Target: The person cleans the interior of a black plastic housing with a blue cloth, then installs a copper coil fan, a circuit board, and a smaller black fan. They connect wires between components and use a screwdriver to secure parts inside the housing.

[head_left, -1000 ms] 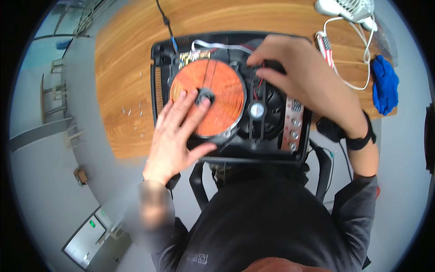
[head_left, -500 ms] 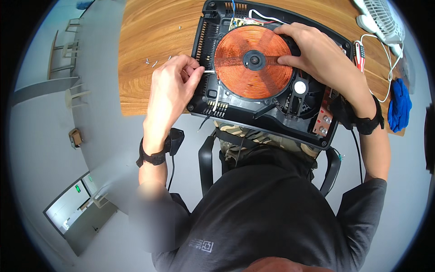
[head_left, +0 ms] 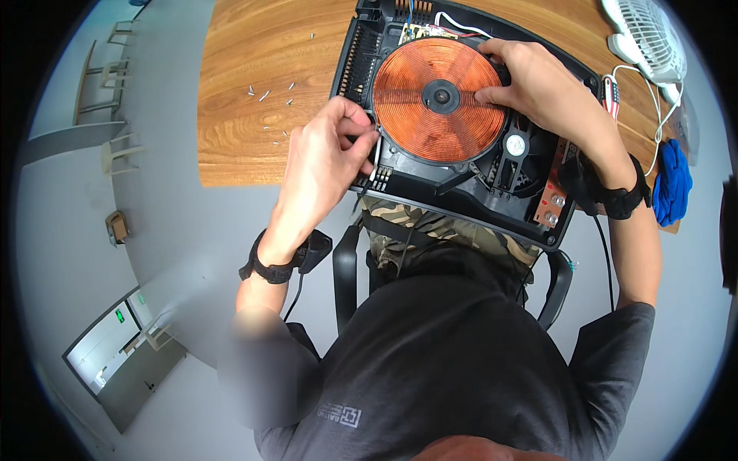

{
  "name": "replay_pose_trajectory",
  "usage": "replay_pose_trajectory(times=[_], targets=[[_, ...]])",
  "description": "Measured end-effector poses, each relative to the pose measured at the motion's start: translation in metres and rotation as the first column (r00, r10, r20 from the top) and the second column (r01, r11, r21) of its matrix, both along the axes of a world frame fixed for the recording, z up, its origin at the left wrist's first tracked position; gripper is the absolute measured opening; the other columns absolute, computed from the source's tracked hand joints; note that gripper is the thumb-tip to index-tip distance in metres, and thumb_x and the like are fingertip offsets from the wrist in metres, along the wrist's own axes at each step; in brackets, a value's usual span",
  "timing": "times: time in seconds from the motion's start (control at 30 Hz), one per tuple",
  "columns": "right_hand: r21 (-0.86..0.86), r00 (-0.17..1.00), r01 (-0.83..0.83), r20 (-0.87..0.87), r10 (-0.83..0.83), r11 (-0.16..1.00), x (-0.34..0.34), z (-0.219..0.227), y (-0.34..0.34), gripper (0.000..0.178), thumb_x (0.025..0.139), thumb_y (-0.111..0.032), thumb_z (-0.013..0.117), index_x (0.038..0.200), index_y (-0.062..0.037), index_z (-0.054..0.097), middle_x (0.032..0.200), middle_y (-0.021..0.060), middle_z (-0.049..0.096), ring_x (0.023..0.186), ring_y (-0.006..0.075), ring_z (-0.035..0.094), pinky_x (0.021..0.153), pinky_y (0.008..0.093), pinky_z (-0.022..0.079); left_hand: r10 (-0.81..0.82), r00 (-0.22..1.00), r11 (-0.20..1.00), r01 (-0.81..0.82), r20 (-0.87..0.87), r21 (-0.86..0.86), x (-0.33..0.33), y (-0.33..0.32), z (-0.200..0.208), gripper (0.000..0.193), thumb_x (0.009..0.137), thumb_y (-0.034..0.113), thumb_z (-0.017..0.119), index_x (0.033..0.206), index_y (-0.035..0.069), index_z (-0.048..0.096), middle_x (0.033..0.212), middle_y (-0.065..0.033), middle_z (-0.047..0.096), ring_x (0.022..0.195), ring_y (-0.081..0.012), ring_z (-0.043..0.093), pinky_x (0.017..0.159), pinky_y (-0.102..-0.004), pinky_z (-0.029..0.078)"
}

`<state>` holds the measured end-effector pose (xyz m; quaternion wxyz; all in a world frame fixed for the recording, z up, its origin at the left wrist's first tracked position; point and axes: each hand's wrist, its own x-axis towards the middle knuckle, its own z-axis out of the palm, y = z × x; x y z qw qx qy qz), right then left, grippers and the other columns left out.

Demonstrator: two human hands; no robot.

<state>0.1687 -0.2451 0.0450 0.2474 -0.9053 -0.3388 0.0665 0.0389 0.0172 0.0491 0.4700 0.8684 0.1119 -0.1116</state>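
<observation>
A flat round copper coil (head_left: 407, 84) with a black hub sits in the open black housing (head_left: 461, 198) of an induction cooktop. My left hand (head_left: 327, 157) is at the coil's left edge, thumb and fingers pinched on a white-sleeved wire (head_left: 376, 161); its fingertips partly hide the wire. My right hand (head_left: 542, 84) grips the coil's right rim, thumb on the windings and fingers over the far edge. Below that hand lie a black fan (head_left: 513, 163) with a round white label and a copper-coloured circuit board (head_left: 550, 201).
Several small screws (head_left: 265, 96) lie scattered on the wooden table (head_left: 254, 154) left of the housing. To the right are a red-and-white tool (head_left: 611, 96), a white fan (head_left: 646, 38) with its cord, and blue gloves (head_left: 673, 183). The housing overhangs the table's near edge, above my lap.
My left hand has moved right and nearer to me, along the coil's edge, bringing the white-sleeved wire closer against the coil. My right hand keeps its hold on the coil.
</observation>
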Motion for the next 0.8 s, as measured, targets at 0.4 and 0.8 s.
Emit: replay_pose_trajectory(times=[0.4, 0.8], targets=[[-0.111, 0.987, 0.020, -0.154, -0.037, 0.994, 0.012, 0.003, -0.002, 0.048, 0.091, -0.029, 0.077, 0.121, 0.0076, 0.068, 0.094, 0.0246, 0.073, 0.087, 0.0346, 0.073, 0.083, 0.0409, 0.055, 0.223, 0.967, 0.868, -0.140, 0.124, -0.476, 0.004, 0.010, 0.000, 0.012, 0.096, -0.003, 0.068, 0.103, -0.003, 0.059, 0.105, -0.0141, 0.075, 0.068, -0.0096, 0.068, 0.062, -0.0203, 0.053], [-0.032, 0.978, 0.021, -0.206, -0.027, 0.999, 0.034, -0.009, -0.017, 0.038, 0.102, -0.026, 0.064, 0.118, 0.0084, 0.069, 0.092, 0.0183, 0.073, 0.086, 0.0246, 0.072, 0.082, 0.0346, 0.055, 0.090, 0.977, 0.917, -0.005, 0.194, -0.398, 0.018, 0.033, -0.013, 0.044, 0.089, -0.010, 0.073, 0.130, -0.001, 0.063, 0.123, -0.0114, 0.072, 0.099, -0.0087, 0.070, 0.082, -0.0200, 0.056]])
